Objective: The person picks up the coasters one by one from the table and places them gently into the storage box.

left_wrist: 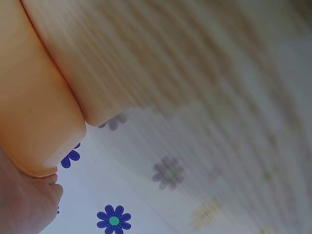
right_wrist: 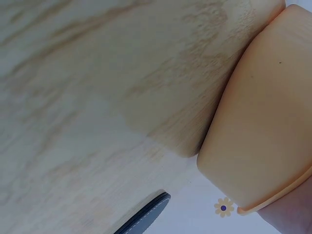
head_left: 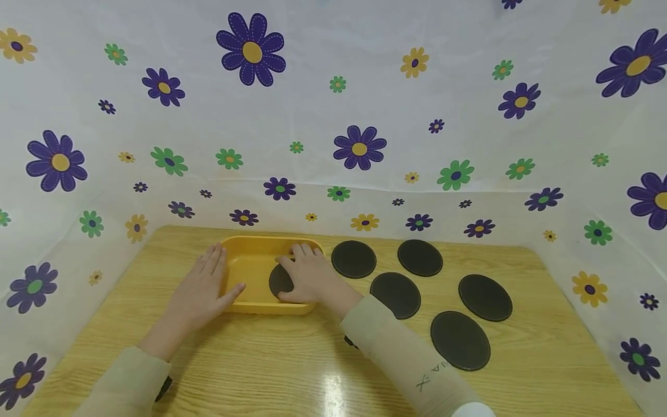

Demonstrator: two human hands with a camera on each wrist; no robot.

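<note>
A yellow plastic tray [head_left: 250, 308] stands at the back left of the wooden table. My left hand [head_left: 200, 289] lies along its left rim, fingers straight and thumb reaching over the near edge. Inside the tray at the right, my right hand [head_left: 308, 277] holds a round black coaster [head_left: 280, 281], thumb near its front edge and fingers across its far side. Part of that coaster is hidden under the palm. Both wrist views show the tray's outer wall, with a bit of the left hand [left_wrist: 29, 204] and of the right hand [right_wrist: 292, 209] at its rim.
Several more black coasters [head_left: 353, 259] lie flat and apart on the table [head_left: 250, 359], right of the tray. One coaster [right_wrist: 146, 214] shows a stitched edge in the right wrist view. A white flower-print cloth [head_left: 302, 110] encloses the back and sides.
</note>
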